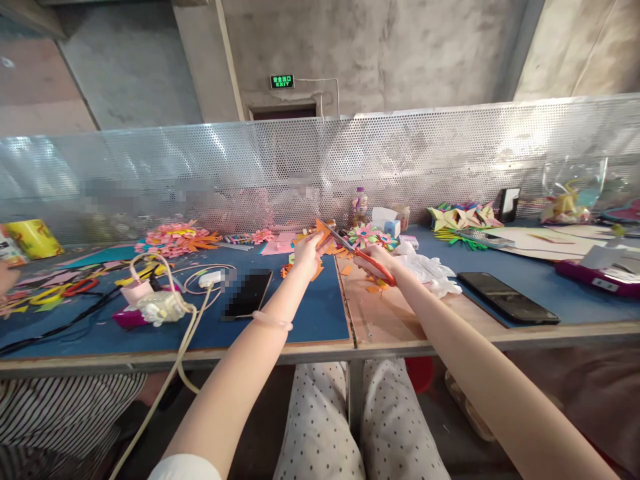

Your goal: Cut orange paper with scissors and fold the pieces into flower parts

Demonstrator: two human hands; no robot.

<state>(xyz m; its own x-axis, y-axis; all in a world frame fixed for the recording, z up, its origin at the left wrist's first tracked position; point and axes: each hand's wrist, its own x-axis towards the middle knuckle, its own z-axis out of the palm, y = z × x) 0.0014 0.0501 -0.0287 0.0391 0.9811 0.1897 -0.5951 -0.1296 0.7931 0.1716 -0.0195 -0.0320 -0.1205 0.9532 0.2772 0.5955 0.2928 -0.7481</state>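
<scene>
My left hand (306, 251) is closed on a piece of orange paper (323, 233), held up over the table. My right hand (376, 261) grips red-handled scissors (356, 255), whose blades reach up and left into the orange paper. Small orange scraps (373, 288) lie on the bare wooden patch of table under the hands. A folded paper flower (369, 235) sits just behind the scissors.
A black phone (249, 293) lies left of my arm and another phone (507, 297) to the right. White crumpled plastic (429, 269) sits beside my right wrist. Cables and a charger (159, 305) are at left, paper flowers (179, 239) further back, a perforated metal screen (320, 167) behind.
</scene>
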